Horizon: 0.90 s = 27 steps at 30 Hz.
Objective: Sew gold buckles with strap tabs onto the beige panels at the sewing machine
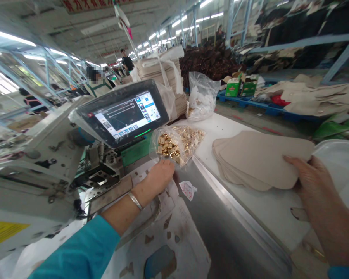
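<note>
My left hand (161, 175), with a bracelet at its wrist, is closed at the near edge of a clear plastic bag (154, 144). Gold-coloured metal pieces (174, 145) fill the bag. The fingertips are curled out of sight, so anything in them is hidden. At the right, my right hand (314, 180) grips the edge of a flat beige panel (261, 157) with rounded corners, thumb on top and fingers beneath. Similar panels (229, 170) lie fanned under it on the white tabletop (250, 209).
A machine (31, 170) with a lit screen (128, 114) stands at the left. Below my left arm lies a worn white plate (189, 240); a paper scrap (188, 190) is beside it. Another plastic bag (202, 95) stands farther back. A pale plastic container (340, 162) is far right.
</note>
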### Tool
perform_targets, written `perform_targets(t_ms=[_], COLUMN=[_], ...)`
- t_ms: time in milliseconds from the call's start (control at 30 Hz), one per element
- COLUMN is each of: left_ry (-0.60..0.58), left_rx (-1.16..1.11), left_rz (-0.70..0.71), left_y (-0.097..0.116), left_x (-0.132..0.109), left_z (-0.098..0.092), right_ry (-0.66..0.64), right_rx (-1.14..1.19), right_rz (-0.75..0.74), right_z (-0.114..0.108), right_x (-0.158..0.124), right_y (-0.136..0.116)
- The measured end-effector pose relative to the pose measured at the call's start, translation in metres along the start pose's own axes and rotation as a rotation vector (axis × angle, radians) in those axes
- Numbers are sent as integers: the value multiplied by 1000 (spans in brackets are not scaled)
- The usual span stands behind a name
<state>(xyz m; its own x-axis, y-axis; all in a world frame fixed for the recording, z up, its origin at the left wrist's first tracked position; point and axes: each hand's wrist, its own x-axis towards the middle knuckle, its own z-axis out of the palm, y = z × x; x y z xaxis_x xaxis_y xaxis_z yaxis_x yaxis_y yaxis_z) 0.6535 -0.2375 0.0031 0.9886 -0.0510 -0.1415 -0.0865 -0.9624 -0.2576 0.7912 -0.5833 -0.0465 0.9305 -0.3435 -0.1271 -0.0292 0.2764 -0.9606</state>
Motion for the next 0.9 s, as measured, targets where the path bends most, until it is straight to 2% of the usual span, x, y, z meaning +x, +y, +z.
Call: perform_targets(t_ms=[200, 333, 400, 567, 700, 800, 900], left_ry=[81, 340, 434, 350, 284, 289, 287], left_rx=[-99, -220, -321, -584, -758, -879, -983], left_rz=[17, -124, -128, 89, 102, 96, 140], left_y=[-10, -12, -5, 33, 55, 56, 52], left_x=[4, 13, 15, 9, 7, 15, 29], left_z=[-4, -18, -23, -20, -17, -23, -35], right_ry=[-6, -23, -61, -275, -211, -192, -132], right_rx=[29, 45, 38, -49, 15, 86, -26], right_rz=[13, 12, 43, 123, 117, -15, -87], right_z=[-1, -2, -3, -1, -1, -9, -26], right_x=[2, 3, 5, 15, 1, -31, -65], right_y=[2, 3, 2, 1, -7, -27, -53])
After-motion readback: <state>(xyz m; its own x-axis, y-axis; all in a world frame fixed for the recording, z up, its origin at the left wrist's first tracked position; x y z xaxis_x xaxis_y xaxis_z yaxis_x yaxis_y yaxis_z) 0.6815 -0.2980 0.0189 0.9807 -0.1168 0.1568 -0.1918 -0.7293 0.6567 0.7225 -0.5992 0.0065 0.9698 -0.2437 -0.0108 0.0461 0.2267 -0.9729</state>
